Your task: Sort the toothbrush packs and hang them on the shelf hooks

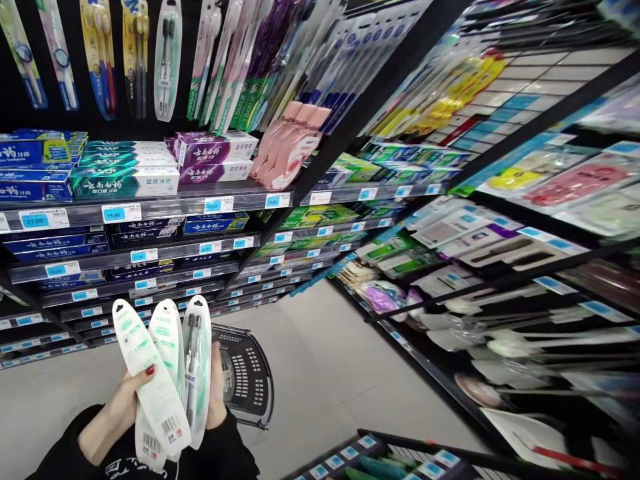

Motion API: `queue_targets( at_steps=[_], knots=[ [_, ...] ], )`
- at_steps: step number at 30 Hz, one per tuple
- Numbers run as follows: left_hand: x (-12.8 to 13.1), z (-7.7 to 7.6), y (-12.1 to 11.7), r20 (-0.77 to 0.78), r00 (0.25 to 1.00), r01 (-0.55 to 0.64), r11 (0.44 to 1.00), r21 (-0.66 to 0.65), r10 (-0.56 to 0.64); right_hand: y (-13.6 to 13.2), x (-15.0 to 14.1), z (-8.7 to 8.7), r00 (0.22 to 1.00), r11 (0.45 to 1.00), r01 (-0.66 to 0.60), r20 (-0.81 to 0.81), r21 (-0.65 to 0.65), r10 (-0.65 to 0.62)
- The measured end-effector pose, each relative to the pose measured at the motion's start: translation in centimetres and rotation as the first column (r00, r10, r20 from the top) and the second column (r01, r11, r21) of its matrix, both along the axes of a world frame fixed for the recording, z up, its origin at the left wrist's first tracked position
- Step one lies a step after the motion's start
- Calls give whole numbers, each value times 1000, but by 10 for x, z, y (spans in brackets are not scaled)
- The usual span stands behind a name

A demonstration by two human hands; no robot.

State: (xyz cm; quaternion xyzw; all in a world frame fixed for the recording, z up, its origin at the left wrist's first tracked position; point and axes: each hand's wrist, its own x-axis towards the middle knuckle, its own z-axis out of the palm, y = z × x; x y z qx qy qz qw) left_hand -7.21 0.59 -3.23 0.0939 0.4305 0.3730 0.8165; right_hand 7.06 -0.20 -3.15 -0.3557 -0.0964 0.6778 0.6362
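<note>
Three toothbrush packs are fanned out upright in front of me at the lower left. My left hand [123, 407] is closed on the leftmost toothbrush pack [155, 380], its red-nailed thumb pressed on the printed white back. Partly behind that one is a middle toothbrush pack [167, 327], also white with green print. The right toothbrush pack [197, 373] faces me, with dark-bristled brushes showing through clear plastic. My right hand [216, 393] wraps round its right side from behind; most of those fingers are hidden.
A black shopping basket [247, 373] stands on the grey floor [320, 360] right of my hands. Ahead, a shelf [150, 207] carries toothpaste boxes [125, 170] under hanging toothbrush packs [167, 60]. Another rack [500, 267] of packaged goods runs along the right.
</note>
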Motion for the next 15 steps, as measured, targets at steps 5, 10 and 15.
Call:
queue_targets(
  at_steps=[5, 10, 15],
  knots=[
    [2, 2, -1, -44, 997, 67, 997, 39, -65, 2, -12, -25, 983, 999, -19, 180, -43, 27],
    [2, -8, 0, -86, 990, 118, 987, 111, -108, 9, -11, -37, 859, 999, -50, 509, -15, 50],
    [-1, -14, 2, -119, 984, 154, 975, 162, -135, 12, 8, -20, 718, 1000, -28, 696, 6, 17]
  ],
)
